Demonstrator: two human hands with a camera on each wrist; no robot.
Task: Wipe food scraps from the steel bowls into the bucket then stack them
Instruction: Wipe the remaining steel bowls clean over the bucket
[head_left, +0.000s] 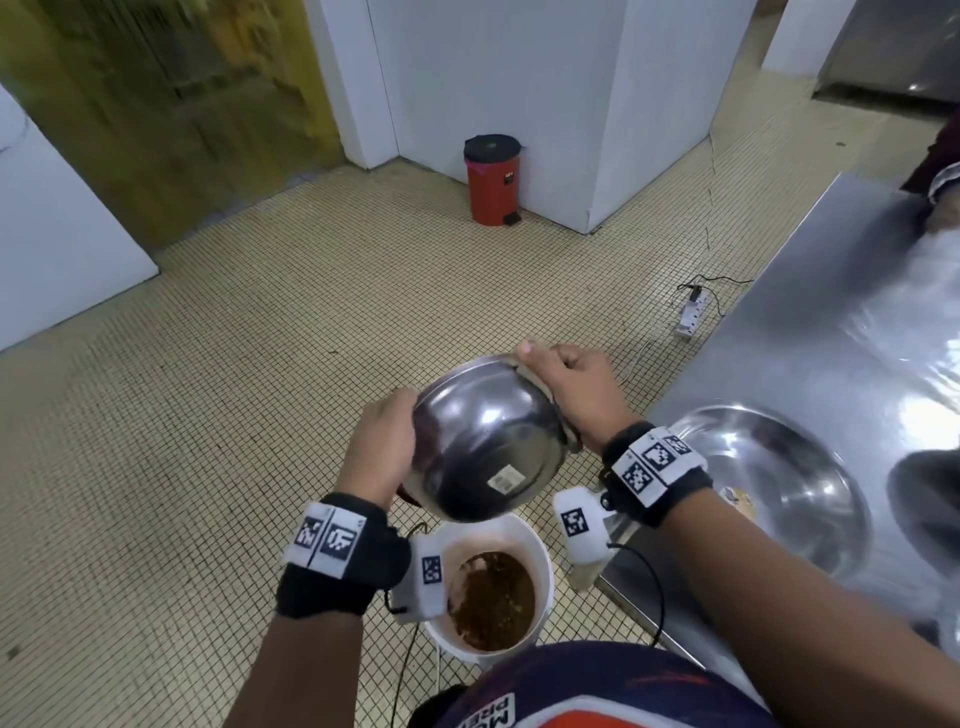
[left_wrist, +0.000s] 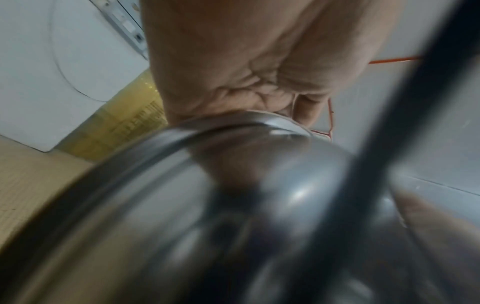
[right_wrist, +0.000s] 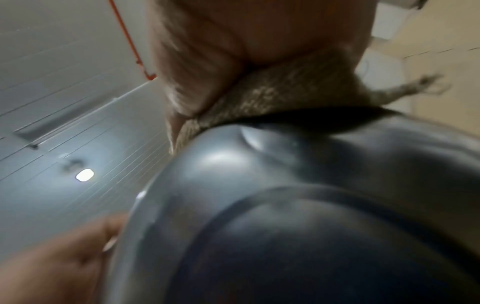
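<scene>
From the head view, the round shiny steel bowl with a paper label on its underside (head_left: 483, 441) is held tipped, base toward the camera and mouth facing away and down, above the white plastic bucket of brown food scraps (head_left: 540, 558) that stands on the tiled floor beside the steel bench (head_left: 810, 332). The left hand (head_left: 382, 452) has its grip curled round the bowl's left rim, and the right hand (head_left: 576, 395) clasps the far right rim with a beige cloth (head_left: 540, 387) pinched under its fingers. A 2nd, wider steel bowl (head_left: 769, 488) sits mouth-up on the bench, well apart from the held one. I judge the wiping step to be in hand: the next move calls for sweeping the cloth round the inside so the scraps drop into the bucket, keeping the mouth over it, then setting this bowl with the other. The left wrist view, blurred, shows the left palm pressed against the bowl's rolled rim (left_wrist: 233, 127), and nothing of the bucket or the bench. The right wrist view shows what the head view barely does: the coarse woven weave of the cloth (right_wrist: 285, 92), folded over the rim between hand and metal, and the left hand's fingertips (right_wrist: 109, 230) on the opposite edge. No view shows the inside of the bowl, so how much food remains I cannot tell.
</scene>
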